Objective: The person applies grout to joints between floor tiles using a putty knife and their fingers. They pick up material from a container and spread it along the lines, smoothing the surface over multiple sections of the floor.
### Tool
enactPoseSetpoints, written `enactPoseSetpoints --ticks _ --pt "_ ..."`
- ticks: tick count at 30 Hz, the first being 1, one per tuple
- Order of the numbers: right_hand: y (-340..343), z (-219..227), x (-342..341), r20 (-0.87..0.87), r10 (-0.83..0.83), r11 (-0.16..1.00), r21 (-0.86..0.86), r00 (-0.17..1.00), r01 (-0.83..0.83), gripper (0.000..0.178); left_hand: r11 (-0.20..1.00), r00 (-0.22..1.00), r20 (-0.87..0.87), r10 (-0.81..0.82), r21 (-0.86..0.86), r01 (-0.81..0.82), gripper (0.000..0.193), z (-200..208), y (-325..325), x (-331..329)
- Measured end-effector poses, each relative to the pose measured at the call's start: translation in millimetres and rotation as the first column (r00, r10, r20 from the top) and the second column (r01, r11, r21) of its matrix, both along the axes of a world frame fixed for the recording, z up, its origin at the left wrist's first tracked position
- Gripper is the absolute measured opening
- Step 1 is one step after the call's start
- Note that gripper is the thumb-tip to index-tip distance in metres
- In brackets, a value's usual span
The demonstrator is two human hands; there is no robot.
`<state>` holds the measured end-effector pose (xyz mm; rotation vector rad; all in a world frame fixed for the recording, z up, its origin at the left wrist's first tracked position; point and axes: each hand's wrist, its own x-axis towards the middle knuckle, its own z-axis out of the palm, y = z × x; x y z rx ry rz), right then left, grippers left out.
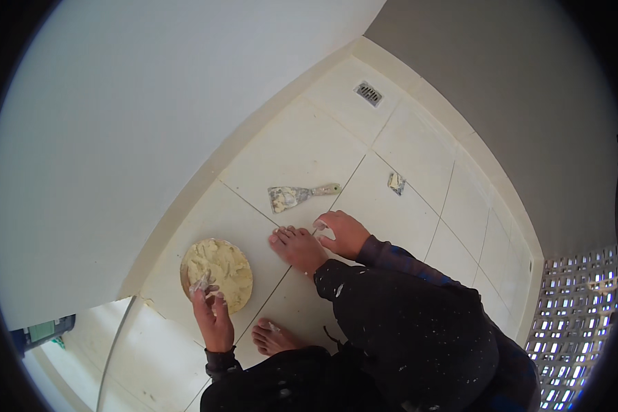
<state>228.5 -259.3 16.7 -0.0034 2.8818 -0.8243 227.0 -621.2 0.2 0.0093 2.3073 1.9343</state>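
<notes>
At the lower left, a round tub point(185, 276) holds pale yellow paste point(228, 271). My left hand point(214, 321) reaches over its near rim. Those fingers are bent around a smeared, greyish-white lump point(202, 281) that I cannot make out; paste coats the fingertips. My right hand point(345, 233) hovers beside my foot, fingers curved and thumb apart, with whitish residue on the fingertips. Nothing shows between them. Beyond that hand lies a wide putty knife point(301, 196), its blade caked with paste and its handle pointing right.
My bare feet point(299, 248) stand on pale floor tiles point(309, 144). A small paste-smeared plate point(396, 182) lies farther right, and a floor drain point(369, 94) sits near the far corner. White wall at left, grey wall at right, perforated blocks point(577, 323) lower right.
</notes>
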Motion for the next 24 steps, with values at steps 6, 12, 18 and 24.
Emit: enactPoseSetpoints --ticks 6,12,18,24 --pt "66 -13 72 0.199 -0.212 0.97 0.16 0.957 0.182 0.029 0.903 0.963 -0.172 -0.209 -0.411 0.123 0.038 -3 24 6" --pt "96 -47 29 -0.05 -0.204 0.955 0.208 0.978 0.21 0.024 0.784 0.979 -0.187 0.079 -0.595 -0.177 0.04 -26 -28 19" --pt "257 -79 -13 -0.068 -0.34 0.918 0.192 0.938 0.346 0.041 0.74 0.946 -0.135 0.295 -0.594 -0.315 0.053 -30 -31 39" --pt "87 -198 43 -0.324 0.201 0.804 0.594 0.924 0.033 0.032 0.674 0.916 -0.098 0.389 -0.648 -0.355 0.052 -68 -10 104"
